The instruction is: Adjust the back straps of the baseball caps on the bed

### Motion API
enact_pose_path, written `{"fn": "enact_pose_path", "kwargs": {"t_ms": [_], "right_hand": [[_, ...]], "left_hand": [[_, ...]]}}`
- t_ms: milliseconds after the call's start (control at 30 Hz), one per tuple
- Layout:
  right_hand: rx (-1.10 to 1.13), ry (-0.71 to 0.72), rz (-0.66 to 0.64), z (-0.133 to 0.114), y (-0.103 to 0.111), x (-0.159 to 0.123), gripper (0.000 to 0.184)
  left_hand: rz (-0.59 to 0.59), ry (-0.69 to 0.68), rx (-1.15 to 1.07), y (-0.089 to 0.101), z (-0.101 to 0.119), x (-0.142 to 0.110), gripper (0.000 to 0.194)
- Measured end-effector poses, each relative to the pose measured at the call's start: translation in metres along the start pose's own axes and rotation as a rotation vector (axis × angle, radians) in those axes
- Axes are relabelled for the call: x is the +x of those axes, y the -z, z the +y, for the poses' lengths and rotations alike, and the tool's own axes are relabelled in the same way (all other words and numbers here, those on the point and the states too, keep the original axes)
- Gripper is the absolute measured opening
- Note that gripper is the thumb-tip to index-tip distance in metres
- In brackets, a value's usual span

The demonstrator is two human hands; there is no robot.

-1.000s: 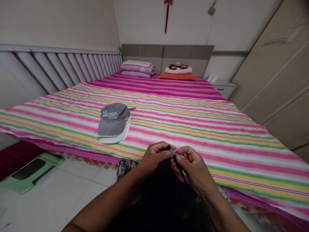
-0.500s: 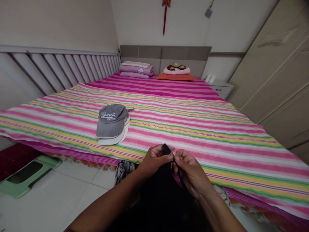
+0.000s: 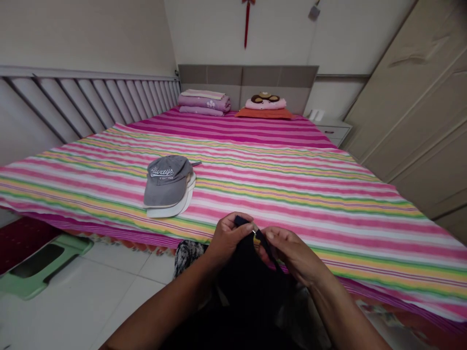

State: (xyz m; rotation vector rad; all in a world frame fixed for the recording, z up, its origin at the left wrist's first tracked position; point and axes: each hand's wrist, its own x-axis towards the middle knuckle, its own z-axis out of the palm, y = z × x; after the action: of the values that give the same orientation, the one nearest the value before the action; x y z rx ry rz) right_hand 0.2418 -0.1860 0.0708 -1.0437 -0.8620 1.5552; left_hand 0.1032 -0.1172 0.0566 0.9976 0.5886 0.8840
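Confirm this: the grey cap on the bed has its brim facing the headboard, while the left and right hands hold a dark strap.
Not quite: the head view shows the grey cap's brim facing the person, away from the headboard. The rest stands: the cap is on the bed, and the left hand and right hand hold a dark strap.

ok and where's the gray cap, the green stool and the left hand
gray cap (image 3: 166,190), head view, on its brim
green stool (image 3: 75,265), head view, on its side
left hand (image 3: 226,236), head view, back of the hand
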Motion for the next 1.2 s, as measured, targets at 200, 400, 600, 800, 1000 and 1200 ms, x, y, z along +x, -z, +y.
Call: {"fn": "enact_pose_path", "kwargs": {"t_ms": [200,400,600,800,1000,1200], "right_hand": [[-0.131,0.025,0.055,0.001,0.007,0.001,0.030],[-0.145,0.039,0.085,-0.001,0.004,0.002,0.029],[-0.180,0.058,0.125,-0.001,-0.002,0.001,0.029],[-0.222,0.069,0.142,-0.002,-0.004,0.001,0.028],[-0.287,0.021,0.066,-0.002,-0.004,0.001,0.037],[-0.254,0.001,0.104,0.001,-0.002,-0.001,0.031]], "left_hand": [[-0.011,-0.042,-0.009,0.001,-0.003,0.002,0.019],[-0.006,-0.016,-0.053,-0.001,-0.004,0.000,0.025],[-0.021,0.003,0.006,-0.002,-0.007,-0.002,0.028],[-0.095,-0.174,0.172,0.003,-0.006,0.000,0.024],[-0.186,-0.360,0.423,0.008,0.001,-0.001,0.023],[-0.385,-0.216,0.289,0.011,0.005,-0.003,0.049]]}}
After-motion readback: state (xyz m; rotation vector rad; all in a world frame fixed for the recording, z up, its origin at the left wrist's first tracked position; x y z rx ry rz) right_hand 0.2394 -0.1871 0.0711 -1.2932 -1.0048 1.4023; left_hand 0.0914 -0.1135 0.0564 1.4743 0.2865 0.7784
